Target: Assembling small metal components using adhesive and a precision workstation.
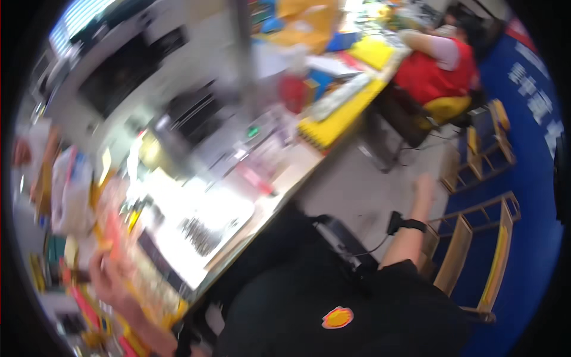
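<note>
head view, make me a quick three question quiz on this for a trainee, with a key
1. Where is the left hand?
a) beside the wooden frames
b) at the clutter on the left
c) on the black shirt

2. True or false: the co-worker at the upper right wears a blue vest.

3. What colour is the strap on the wrist of the right hand?

Key: 1: b. 2: False, the vest is red. 3: Black.
</note>
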`<state>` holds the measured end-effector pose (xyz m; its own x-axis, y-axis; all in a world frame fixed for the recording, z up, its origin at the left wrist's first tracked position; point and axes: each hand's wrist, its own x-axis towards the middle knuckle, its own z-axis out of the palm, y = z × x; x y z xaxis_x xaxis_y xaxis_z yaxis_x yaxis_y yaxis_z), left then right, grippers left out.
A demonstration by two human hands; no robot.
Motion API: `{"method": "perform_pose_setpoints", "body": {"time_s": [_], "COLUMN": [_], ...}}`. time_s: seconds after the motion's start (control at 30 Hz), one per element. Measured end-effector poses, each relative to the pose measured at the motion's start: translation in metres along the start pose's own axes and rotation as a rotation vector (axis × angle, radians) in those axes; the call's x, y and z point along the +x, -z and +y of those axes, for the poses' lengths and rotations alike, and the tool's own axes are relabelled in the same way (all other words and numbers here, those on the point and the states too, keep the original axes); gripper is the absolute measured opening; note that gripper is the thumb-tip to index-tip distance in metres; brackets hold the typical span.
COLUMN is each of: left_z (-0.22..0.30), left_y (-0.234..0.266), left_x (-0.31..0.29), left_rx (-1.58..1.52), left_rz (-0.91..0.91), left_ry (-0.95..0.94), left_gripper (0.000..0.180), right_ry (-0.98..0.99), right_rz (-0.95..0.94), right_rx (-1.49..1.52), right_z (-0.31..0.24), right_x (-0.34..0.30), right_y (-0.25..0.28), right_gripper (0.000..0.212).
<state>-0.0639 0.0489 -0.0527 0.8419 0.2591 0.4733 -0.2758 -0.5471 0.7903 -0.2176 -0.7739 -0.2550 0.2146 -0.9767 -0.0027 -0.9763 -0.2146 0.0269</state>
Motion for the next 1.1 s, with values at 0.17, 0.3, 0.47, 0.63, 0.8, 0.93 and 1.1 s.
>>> {"method": "perform_pose_setpoints", "body": {"time_s": [0.17,0.3,0.47,0.63,0.8,0.93,1.1], "left_z": [0.052,0.056,0.047,0.033,0.033,0.043,0.061], "left_y": [-0.052,-0.067,-0.059,-0.055,-0.058,-0.062,-0.079], "left_x": [-0.005,-0.022,-0.029,-0.028,-0.024,-0.021,-0.022], "left_rx": [-0.202,-0.238,-0.199,-0.273,-0.235,-0.214,-0.191], "left_rz": [-0.142,-0.241,-0.375,-0.347,-0.387,-0.443,-0.533], "left_ry": [0.039,0.092,0.054,0.089,0.033,0.010,-0.050], "left_gripper": [0.020,0.019,0.017,0.016,0.016,0.016,0.015], "right_ry": [0.635,1.367,1.826,1.900,1.972,2.057,2.071], "right_rz": [0.378,-0.173,-0.155,-0.053,-0.073,-0.049,-0.183], "right_rx": [0.873,0.900,0.616,0.377,0.303,0.335,0.507], "right_z": [-0.137,-0.235,-0.272,-0.277,-0.281,-0.291,-0.297], "right_x": [-0.175,-0.332,-0.391,-0.397,-0.397,-0.389,-0.384], "right_y": [0.222,0.233,0.213,0.220,0.223,0.221,0.213], "right_gripper": [0.031,0.019,0.013,0.009,0.010,0.011,0.014]}}
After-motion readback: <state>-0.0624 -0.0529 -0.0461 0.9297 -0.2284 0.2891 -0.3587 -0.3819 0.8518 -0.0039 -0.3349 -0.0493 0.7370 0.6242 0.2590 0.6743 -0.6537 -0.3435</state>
